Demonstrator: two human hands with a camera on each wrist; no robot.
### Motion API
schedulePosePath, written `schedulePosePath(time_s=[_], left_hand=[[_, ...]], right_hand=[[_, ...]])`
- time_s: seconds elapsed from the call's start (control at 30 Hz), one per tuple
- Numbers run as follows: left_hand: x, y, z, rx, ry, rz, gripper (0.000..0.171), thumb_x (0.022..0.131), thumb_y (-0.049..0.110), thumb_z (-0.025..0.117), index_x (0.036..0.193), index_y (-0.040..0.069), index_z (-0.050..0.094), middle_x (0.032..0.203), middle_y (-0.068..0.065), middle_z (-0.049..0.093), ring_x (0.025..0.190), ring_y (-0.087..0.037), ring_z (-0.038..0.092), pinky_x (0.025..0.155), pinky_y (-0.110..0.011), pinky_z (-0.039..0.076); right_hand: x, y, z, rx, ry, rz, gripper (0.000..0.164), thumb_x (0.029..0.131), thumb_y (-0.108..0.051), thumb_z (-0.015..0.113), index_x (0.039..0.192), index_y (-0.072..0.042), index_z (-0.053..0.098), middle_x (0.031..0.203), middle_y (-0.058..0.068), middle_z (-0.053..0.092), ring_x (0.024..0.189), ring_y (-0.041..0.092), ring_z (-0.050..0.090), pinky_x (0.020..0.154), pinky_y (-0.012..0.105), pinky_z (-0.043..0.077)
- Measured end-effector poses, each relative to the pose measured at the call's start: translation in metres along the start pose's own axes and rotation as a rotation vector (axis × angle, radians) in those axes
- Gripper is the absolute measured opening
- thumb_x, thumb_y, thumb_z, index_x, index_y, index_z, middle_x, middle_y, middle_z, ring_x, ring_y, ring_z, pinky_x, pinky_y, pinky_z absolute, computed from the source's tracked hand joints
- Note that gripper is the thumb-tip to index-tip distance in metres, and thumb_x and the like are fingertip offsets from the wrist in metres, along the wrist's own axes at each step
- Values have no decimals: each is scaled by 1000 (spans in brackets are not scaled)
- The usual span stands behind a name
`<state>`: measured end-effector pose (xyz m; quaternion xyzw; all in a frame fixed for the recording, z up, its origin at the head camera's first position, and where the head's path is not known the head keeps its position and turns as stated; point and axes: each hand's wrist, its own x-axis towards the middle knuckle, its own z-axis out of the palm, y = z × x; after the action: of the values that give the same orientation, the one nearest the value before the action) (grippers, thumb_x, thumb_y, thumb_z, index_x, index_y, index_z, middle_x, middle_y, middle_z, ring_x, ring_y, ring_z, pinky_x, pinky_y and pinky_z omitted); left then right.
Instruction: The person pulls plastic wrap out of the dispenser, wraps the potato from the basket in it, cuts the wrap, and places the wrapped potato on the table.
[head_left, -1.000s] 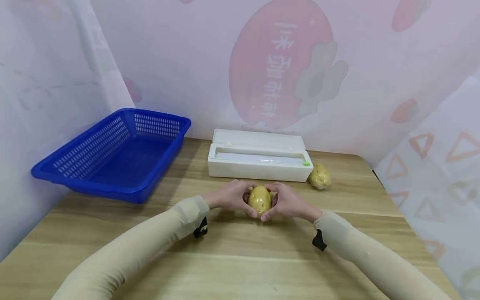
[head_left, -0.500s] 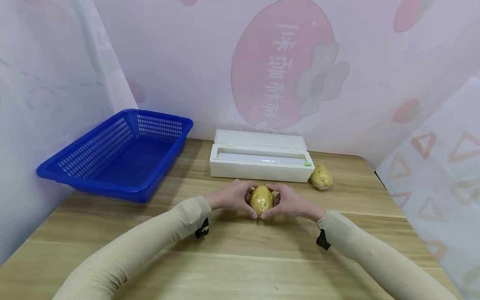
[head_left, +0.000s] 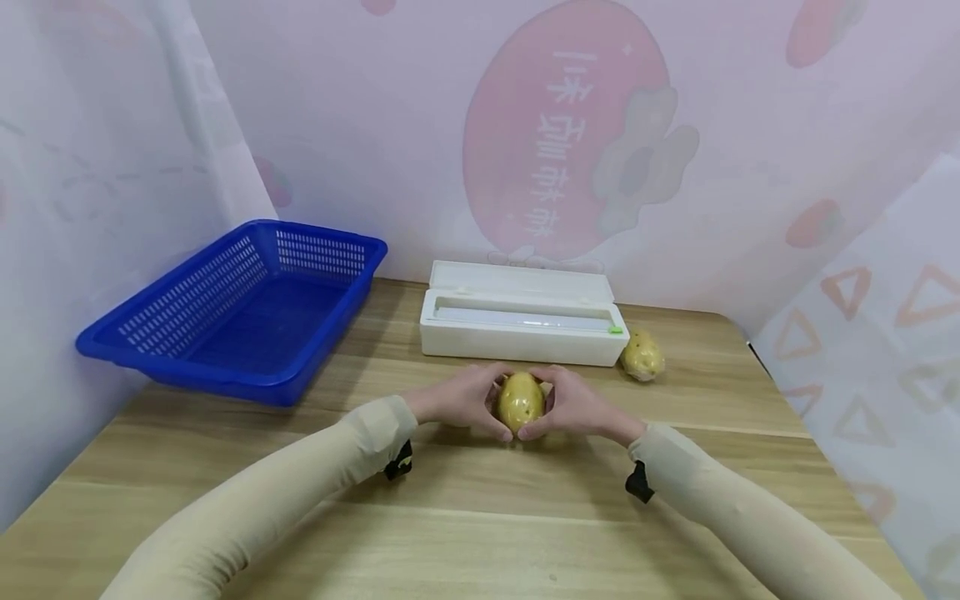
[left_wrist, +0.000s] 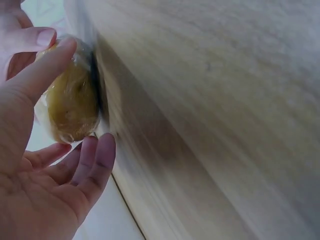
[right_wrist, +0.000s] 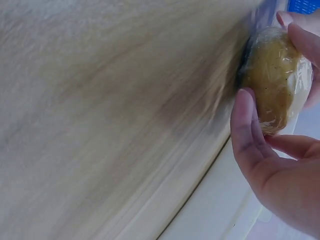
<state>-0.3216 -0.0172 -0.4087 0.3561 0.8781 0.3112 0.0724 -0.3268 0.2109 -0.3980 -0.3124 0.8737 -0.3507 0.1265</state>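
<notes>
A potato (head_left: 521,402) wrapped in clear film is on the wooden table, its film shiny and wrinkled in both wrist views. My left hand (head_left: 468,400) holds its left side, thumb at the near end and fingers curving round the far side. From the right, my right hand (head_left: 573,404) holds it the same way, the two thumbs almost meeting in front. In the left wrist view the wrapped potato (left_wrist: 72,107) lies between thumb and fingers, close against the tabletop. The right wrist view shows the right fingertips at the film of the potato (right_wrist: 272,75).
Behind the hands stands a long white cling film box (head_left: 521,342), lid up, a roll inside and a green slider at its right end. Another film-wrapped potato (head_left: 641,357) lies beside that end. A blue plastic basket (head_left: 277,392) stands at the left, near the curtain.
</notes>
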Motion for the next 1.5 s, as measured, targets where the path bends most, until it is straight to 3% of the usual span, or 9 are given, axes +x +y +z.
schedulePosePath(time_s=[0.13,0.27,0.47,0.67,0.87,1.07,1.3,1.5], left_hand=[[-5,1,-4,-11,24,-17,92,68,36,92,138,0,45,130,-15,54,113,-27,56,95,-38,46],[-11,3,-8,-4,42,-45,93,69,38,90,141,0,44,134,-18,51,113,-29,56,93,-40,47],[-22,6,-12,3,50,-93,95,72,39,89,143,-1,41,138,-16,49,117,-29,53,96,-40,45],[-26,8,-15,17,60,-100,96,73,42,87,145,0,40,141,-14,47,121,-28,52,98,-38,44],[-28,5,-13,24,90,-87,93,75,43,85,145,1,40,141,-14,48,121,-28,51,98,-40,44],[-37,1,-13,20,111,-117,91,76,42,85,146,3,40,139,-13,48,122,-27,49,97,-41,44],[-45,2,-19,45,137,-135,91,76,40,86,145,2,41,140,-13,48,122,-27,48,97,-41,44],[-46,1,-19,32,125,-129,89,76,39,86,145,3,42,140,-13,48,122,-27,48,96,-41,44]], right_hand=[[-2,1,-2,7,32,18,95,62,-31,94,140,0,48,103,9,61,75,21,63,64,33,53],[-5,1,-4,61,73,58,101,63,-32,94,144,1,43,114,12,60,88,23,65,71,33,55],[-18,5,-17,139,112,8,94,66,-25,93,142,3,44,124,19,56,96,26,64,75,33,56],[-44,20,-51,186,136,-44,93,67,-14,93,143,1,42,126,19,54,99,31,63,78,36,56],[-74,47,-88,244,182,15,95,70,-7,90,147,-1,36,129,22,48,103,31,62,80,35,56],[-99,70,-128,207,241,40,95,72,-7,89,148,1,33,133,21,45,101,22,64,78,34,56],[-107,101,-169,115,290,97,92,78,-7,84,151,1,29,135,21,43,98,10,62,75,31,56],[-106,127,-181,32,245,188,96,78,-19,86,151,1,28,132,26,47,107,30,59,76,31,55]])
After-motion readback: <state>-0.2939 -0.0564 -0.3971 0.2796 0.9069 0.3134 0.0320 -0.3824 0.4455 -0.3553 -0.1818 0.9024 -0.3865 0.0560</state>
